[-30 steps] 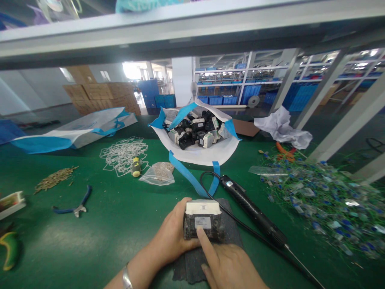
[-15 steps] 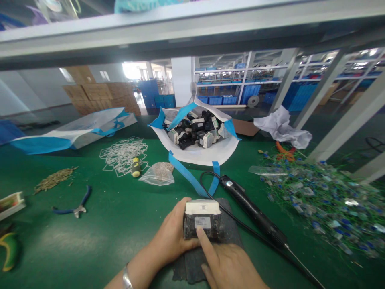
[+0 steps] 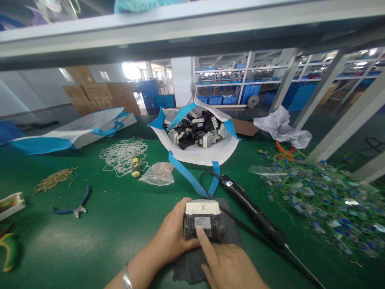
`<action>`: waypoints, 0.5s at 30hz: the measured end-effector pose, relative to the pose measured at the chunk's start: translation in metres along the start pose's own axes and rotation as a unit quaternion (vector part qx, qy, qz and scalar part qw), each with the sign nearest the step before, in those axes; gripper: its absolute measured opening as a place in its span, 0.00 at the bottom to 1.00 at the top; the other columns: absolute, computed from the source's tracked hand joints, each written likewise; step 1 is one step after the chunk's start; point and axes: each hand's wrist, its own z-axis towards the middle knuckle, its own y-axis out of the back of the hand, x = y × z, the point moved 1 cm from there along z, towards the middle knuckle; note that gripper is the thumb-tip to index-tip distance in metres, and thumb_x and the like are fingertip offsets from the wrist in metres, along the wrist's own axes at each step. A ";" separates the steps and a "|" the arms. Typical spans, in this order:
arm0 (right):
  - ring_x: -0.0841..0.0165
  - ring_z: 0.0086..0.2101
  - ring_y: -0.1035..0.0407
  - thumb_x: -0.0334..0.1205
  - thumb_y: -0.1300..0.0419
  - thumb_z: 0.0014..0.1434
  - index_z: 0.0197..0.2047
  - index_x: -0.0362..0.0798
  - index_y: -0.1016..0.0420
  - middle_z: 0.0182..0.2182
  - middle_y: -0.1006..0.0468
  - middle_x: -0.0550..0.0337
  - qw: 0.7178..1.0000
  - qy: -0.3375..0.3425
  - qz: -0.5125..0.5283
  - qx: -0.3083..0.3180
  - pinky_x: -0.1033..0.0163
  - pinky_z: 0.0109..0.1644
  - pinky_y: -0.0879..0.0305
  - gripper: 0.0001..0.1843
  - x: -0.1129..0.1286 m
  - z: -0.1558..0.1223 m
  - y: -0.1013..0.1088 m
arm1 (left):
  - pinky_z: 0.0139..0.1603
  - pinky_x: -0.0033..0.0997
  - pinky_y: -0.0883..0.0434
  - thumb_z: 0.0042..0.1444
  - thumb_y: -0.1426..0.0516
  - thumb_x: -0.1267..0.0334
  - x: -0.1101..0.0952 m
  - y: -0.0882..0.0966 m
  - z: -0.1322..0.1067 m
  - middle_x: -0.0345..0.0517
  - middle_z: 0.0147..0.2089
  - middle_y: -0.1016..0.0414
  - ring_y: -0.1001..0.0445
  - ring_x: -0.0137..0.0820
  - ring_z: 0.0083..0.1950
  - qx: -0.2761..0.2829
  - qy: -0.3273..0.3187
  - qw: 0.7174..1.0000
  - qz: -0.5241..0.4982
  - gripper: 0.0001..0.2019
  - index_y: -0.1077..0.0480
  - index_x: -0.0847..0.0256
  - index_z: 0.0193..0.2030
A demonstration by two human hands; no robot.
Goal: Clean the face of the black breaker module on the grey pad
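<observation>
A small black box-shaped device (image 3: 202, 220) with a white top and a white label stands on a dark grey mat (image 3: 192, 263) at the near edge of the green table. My left hand (image 3: 173, 237) grips its left side. My right hand (image 3: 224, 263) points its forefinger onto the white label on the front. A black electric screwdriver (image 3: 252, 210) with a cable lies just right of the device.
A white-and-blue bag (image 3: 200, 150) full of similar devices sits behind. Left of it lie a tangle of white wire (image 3: 123, 154), a small yellow bottle (image 3: 136, 166), a clear bag (image 3: 158, 174), blue-handled pliers (image 3: 73, 206) and brass bits (image 3: 54, 179). Blue-green tags (image 3: 325, 196) cover the right.
</observation>
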 end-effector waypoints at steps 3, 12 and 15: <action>0.64 0.18 0.32 0.30 0.45 0.42 0.53 0.32 0.50 0.22 0.24 0.54 1.000 0.002 0.004 -0.010 0.63 0.19 0.38 0.33 0.000 0.000 0.000 | 0.53 0.40 0.39 0.40 0.41 0.64 0.000 0.000 -0.001 0.52 0.52 0.39 0.38 0.38 0.52 -0.002 0.002 1.000 0.004 0.35 0.53 0.59 0.55; 0.64 0.17 0.32 0.30 0.45 0.42 0.53 0.32 0.52 0.22 0.25 0.55 1.000 0.000 0.002 -0.022 0.63 0.18 0.37 0.34 -0.002 0.001 0.003 | 0.53 0.37 0.39 0.40 0.40 0.64 0.002 0.001 0.000 0.50 0.51 0.40 0.38 0.37 0.52 0.006 0.006 1.000 0.001 0.36 0.54 0.58 0.55; 0.64 0.17 0.32 0.30 0.45 0.42 0.53 0.32 0.53 0.22 0.25 0.55 1.000 -0.002 0.005 -0.019 0.63 0.18 0.37 0.35 -0.001 0.001 0.001 | 0.52 0.38 0.38 0.40 0.41 0.64 0.002 0.000 0.000 0.49 0.51 0.39 0.38 0.37 0.51 0.006 0.005 1.000 -0.004 0.35 0.54 0.58 0.55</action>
